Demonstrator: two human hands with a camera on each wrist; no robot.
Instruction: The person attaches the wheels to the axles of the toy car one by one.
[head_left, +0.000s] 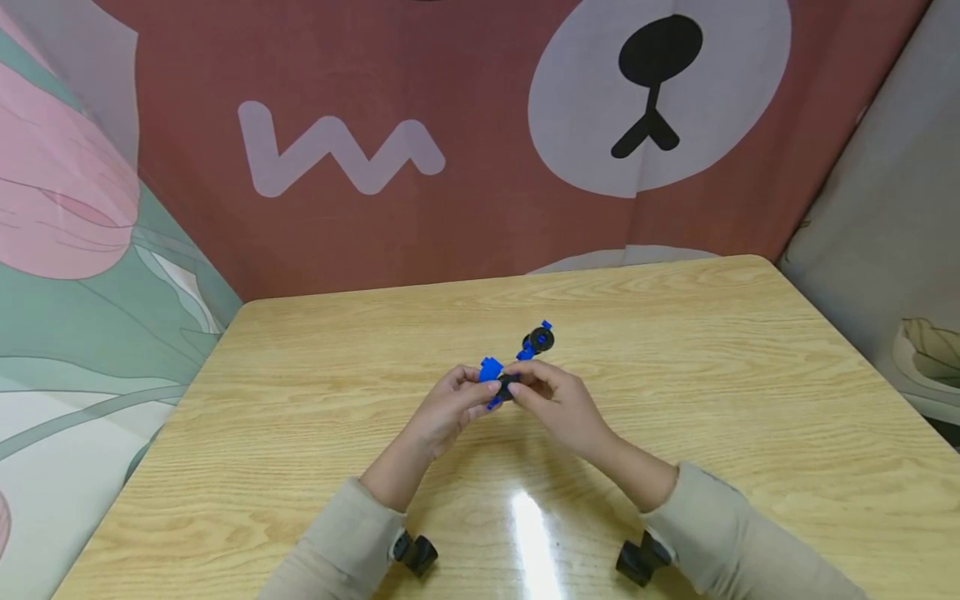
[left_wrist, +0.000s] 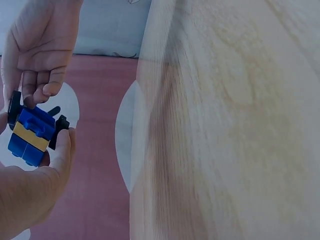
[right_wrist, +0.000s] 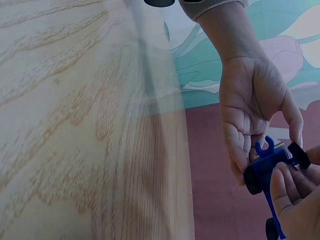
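Both hands hold a blue and yellow brick-built toy vehicle (head_left: 491,368) with black wheels, over the middle of the table. My left hand (head_left: 450,407) grips its near end, thumb against a black wheel (head_left: 507,386). From the other side, my right hand (head_left: 558,407) pinches at that wheel between thumb and fingers. A blue bar runs from the body to another wheel (head_left: 542,338) at the far end. A blue ring-shaped piece (right_wrist: 265,145) stands up from the body in the right wrist view. Fingers hide part of the toy.
The wooden table (head_left: 300,375) stretches around both hands. Behind it hangs a red-brown cloth (head_left: 450,217) with a bear face print. A floral-patterned cloth (head_left: 67,350) covers the left side. Black wrist cameras (head_left: 420,554) sit below the sleeves.
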